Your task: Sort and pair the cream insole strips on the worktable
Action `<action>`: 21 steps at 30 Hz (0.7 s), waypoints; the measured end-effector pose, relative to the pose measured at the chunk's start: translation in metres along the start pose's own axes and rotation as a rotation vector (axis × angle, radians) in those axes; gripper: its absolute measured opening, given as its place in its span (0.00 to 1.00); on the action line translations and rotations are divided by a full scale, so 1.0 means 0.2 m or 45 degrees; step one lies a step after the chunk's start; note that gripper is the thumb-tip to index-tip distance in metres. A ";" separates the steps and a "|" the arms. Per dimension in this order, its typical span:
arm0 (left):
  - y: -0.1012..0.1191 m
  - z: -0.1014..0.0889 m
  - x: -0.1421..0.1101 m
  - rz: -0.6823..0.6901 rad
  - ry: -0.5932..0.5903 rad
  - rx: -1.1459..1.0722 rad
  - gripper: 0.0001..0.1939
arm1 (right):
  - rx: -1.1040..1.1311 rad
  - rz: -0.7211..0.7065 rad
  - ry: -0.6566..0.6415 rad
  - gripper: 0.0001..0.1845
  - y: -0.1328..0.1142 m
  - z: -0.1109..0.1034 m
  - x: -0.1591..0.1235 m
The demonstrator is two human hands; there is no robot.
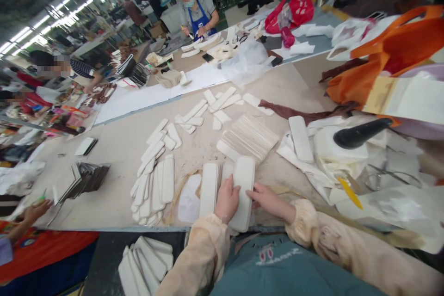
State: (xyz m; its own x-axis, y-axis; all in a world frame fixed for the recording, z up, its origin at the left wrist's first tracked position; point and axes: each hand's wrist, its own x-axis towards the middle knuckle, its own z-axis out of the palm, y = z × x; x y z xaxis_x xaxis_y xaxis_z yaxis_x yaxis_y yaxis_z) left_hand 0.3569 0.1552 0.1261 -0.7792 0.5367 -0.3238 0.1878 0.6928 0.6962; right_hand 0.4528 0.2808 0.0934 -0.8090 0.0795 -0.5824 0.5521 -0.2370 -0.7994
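Both hands are closed on a long off-white panel with rounded corners [245, 171], held near the table's front edge. My left hand [227, 200] pinches its left side, and the fingertips also lie near another pale panel behind it. On the right edge rests the thumb of my right hand [266, 198], its other fingers partly hidden underneath. Just left of my left hand stands a neat stack of the same panels [208, 189]. Beyond the hands, a fanned row of panels [248, 138] leans across the table. A looser spread of panels [152, 178] lies further left.
To the right are a white container with a black handle [362, 134], a yellow-handled tool [350, 193], eyeglasses [395, 176] and an orange bag [381, 60]. Dark panels [85, 178] stand at left. More panels [145, 266] lie below the table edge. Co-workers sit across and at left.
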 end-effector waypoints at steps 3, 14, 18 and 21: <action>-0.14 -0.05 -0.08 0.046 0.049 0.220 0.27 | -0.080 0.048 -0.055 0.10 0.01 0.10 0.08; -0.48 -0.28 -0.15 -0.287 0.241 0.275 0.36 | -0.306 0.135 -0.001 0.13 0.07 0.24 0.24; -0.53 -0.31 -0.14 -0.434 0.092 0.119 0.36 | -0.582 0.147 0.045 0.13 0.08 0.25 0.28; -0.53 -0.32 -0.16 -0.446 0.012 0.092 0.37 | -0.847 0.069 0.053 0.16 0.07 0.25 0.29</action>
State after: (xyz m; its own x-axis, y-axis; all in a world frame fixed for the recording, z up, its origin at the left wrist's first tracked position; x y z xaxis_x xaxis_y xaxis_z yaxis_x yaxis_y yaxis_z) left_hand 0.3240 0.0344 0.1034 -0.8092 0.2562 -0.5287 -0.0503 0.8663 0.4969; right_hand 0.4029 0.2344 0.0562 -0.7757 0.1248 -0.6187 0.6091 0.4050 -0.6819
